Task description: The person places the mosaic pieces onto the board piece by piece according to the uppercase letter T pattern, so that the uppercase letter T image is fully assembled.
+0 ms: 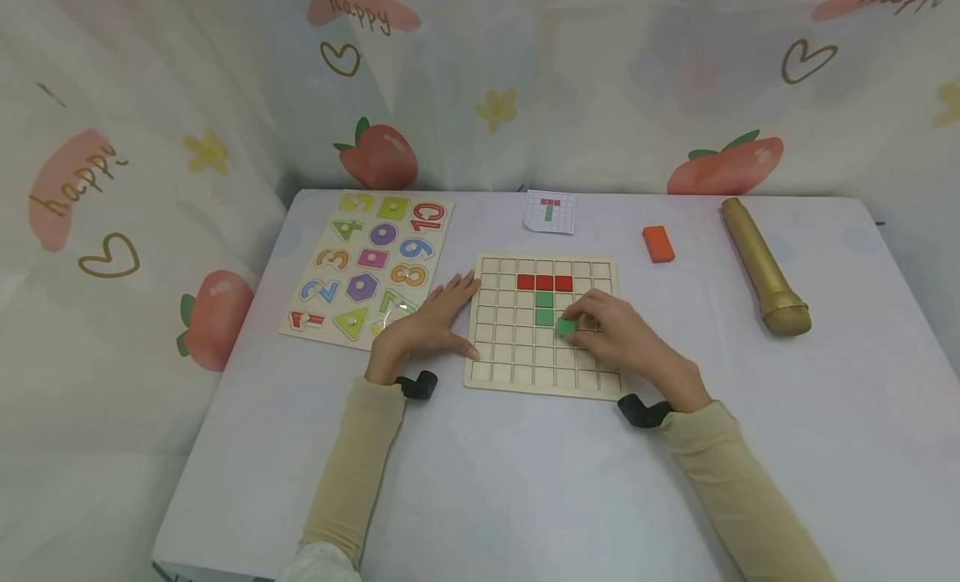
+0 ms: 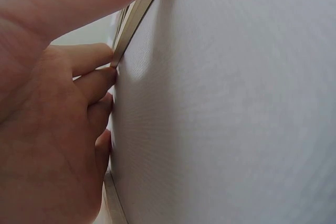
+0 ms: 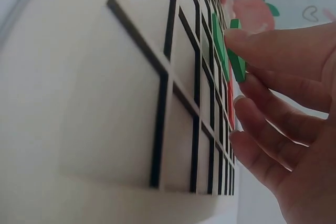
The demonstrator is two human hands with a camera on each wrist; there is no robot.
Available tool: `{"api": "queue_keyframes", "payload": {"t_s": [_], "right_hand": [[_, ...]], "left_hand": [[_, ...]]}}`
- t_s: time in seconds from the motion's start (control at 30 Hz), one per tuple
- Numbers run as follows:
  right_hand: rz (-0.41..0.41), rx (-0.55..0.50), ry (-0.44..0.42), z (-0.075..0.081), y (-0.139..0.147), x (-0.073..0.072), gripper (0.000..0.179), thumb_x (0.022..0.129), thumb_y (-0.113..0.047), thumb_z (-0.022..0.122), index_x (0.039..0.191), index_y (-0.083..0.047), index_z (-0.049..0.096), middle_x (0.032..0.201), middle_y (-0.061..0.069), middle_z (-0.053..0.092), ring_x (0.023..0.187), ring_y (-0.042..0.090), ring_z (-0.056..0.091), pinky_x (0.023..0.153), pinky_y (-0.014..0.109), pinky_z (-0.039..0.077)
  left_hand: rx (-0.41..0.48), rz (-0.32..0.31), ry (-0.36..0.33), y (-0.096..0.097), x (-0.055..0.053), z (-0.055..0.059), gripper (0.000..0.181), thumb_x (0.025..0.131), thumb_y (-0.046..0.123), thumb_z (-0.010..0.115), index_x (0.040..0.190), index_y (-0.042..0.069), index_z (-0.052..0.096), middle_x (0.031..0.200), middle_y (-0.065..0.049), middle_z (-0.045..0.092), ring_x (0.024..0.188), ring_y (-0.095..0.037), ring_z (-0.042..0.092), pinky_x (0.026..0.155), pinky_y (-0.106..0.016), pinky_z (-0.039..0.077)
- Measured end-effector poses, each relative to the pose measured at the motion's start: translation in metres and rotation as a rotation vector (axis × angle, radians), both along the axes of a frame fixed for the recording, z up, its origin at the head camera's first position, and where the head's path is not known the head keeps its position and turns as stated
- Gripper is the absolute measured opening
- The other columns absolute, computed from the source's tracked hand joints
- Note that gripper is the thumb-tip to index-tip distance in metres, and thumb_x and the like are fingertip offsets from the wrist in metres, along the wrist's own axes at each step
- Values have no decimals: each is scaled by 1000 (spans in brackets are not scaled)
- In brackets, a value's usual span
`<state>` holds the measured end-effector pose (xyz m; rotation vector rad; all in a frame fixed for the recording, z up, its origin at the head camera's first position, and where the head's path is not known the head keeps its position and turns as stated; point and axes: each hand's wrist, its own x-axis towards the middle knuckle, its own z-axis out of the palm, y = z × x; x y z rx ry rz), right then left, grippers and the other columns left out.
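Observation:
A wooden grid board (image 1: 495, 373) lies in the middle of the table. Set in its squares are three red tiles (image 1: 545, 283) in a row, with two green tiles (image 1: 544, 308) in a column below the middle one. My right hand (image 1: 615, 328) pinches a green square tile (image 3: 237, 51) between thumb and fingers, close over the board and just right of the lower green tile. At the board's left edge my left hand (image 1: 431, 319) rests with fingers spread, thumb and fingertips touching the rim, as the left wrist view also shows.
Left of the board lies a number and shape puzzle (image 1: 360, 273), partly under the left hand. Behind the board is a small pattern card (image 1: 550, 212) with a red and green T. An orange block (image 1: 658, 243) and a gold microphone (image 1: 765, 269) lie to the right.

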<state>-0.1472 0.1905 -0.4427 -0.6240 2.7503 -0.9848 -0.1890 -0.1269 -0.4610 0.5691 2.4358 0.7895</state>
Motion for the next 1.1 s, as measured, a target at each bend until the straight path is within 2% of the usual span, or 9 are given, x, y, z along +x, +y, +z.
{"api": "queue_keyframes", "payload": {"t_s": [0.53,0.73,1.1], "right_hand": [[36,57,-8,-3,-21,0,25,88,-11,80,112,-3,74,108,9,66,92,23,59,82,38,55],[50,84,20,-4,-24,1,25,88,-11,80,111,-5,75,109,9,67,93,23,60,84,41,56],[58,97,11,-3,-26,1,26,88,-12,81,112,-6,75,109,9,67,94,23,60,85,41,55]], "left_hand": [[12,-8,6,2,-1,-1,122,77,35,91,167,17,11,175,4,-1,161,-14,-10,132,-35,-8],[18,-16,5,2,0,0,122,77,34,91,167,17,11,175,3,-1,161,-14,-9,132,-35,-8],[-2,-9,6,3,0,1,122,77,35,91,167,17,11,175,3,-1,161,-14,-10,132,-34,-8]]}}
